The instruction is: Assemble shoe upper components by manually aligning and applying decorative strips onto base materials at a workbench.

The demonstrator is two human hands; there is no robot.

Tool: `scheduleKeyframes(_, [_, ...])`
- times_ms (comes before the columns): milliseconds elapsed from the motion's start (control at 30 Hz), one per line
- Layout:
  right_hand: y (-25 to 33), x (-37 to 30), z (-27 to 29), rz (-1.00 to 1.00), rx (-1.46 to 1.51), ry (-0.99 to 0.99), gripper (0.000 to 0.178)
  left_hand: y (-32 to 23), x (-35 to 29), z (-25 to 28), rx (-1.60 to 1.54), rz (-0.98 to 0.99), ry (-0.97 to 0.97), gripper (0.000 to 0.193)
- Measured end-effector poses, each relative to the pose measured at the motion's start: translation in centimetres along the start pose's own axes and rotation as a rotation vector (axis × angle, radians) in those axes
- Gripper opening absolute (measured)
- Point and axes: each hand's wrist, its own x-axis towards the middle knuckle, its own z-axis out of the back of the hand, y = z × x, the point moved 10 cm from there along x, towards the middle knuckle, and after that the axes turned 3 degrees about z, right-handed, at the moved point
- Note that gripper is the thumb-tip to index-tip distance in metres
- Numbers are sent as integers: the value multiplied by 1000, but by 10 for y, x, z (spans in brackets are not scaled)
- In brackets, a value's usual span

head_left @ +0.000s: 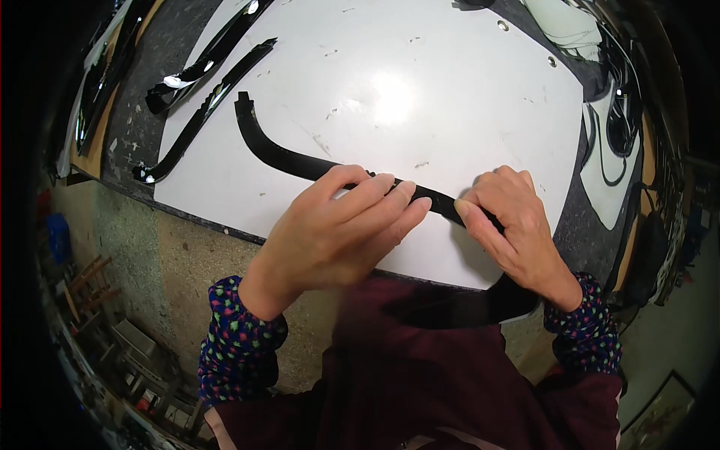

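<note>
A long, glossy black strip, perhaps leather or similar sheet, lies across the white board. Its left part curves up to a narrow squared tab; at the right it bends back, and a broad dark end hangs over the front edge of the table. My left hand has its bent fingers pressed together on the middle of the strip, fingertips along its edge. Further right, my right hand grips the strip, thumb on top and fingers curled round it. The part inside the right hand is hidden.
More glossy black strips lie at the left on the white board and dark table. Pale cut sheets and black pieces crowd the right edge. Wooden stools and a blue container stand on the floor at the left.
</note>
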Motion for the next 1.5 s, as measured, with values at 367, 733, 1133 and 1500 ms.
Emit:
scheduleKeyframes(367, [0, -1, 0, 4, 3, -39, 10, -1, 2, -5, 81, -1, 16, 34])
scheduleKeyframes(733, [-1, 0, -1, -21, -17, 5, 12, -5, 4, -8, 153, -29, 12, 40])
scheduleKeyframes(1133, [1, -11, 11, 30, -22, -117, 13, -4, 3, -7, 120, -4, 30, 40])
scheduleKeyframes(1500, [2, -9, 6, 63, -76, -113, 12, -2, 3, -9, 122, 6, 49, 39])
